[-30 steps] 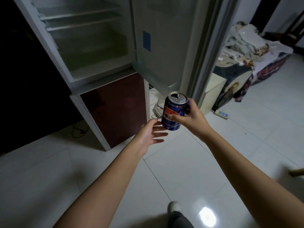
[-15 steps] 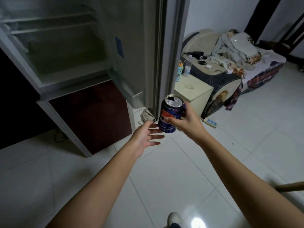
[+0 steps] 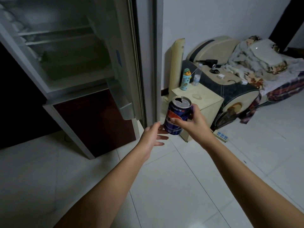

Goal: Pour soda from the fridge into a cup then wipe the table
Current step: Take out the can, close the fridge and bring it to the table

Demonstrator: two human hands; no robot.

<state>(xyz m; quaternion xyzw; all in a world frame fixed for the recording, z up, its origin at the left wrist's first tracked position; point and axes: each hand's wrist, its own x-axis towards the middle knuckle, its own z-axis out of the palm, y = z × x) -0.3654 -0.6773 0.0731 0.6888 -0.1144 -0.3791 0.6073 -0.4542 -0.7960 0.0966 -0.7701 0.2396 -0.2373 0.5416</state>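
Blue aluminium soda can with red and white logo (image 3: 176, 117), centre of frame, upright, lid already punctured and open. Gripped around its right side by right hand (image 3: 195, 123): thumb (image 3: 176, 120) pressed across the printed front, other fingers curled behind, one fingertip showing at the rim. Left hand (image 3: 152, 137) just left of and below the can, fingers spread loosely, tips near or brushing the can's lower edge; contact not certain. Empty otherwise.

Risk, as a judgement: open lid means any tilt or jolt while walking would slosh soda onto the white tiled floor (image 3: 181, 186); one-handed hold could slip if the can is wet.

Upper left: white fridge with its upper door swung open (image 3: 69, 51). Right of centre: cream bedside cabinet (image 3: 207, 99) carrying a cartoon-patterned bottle (image 3: 185, 79). No cup or table visible.
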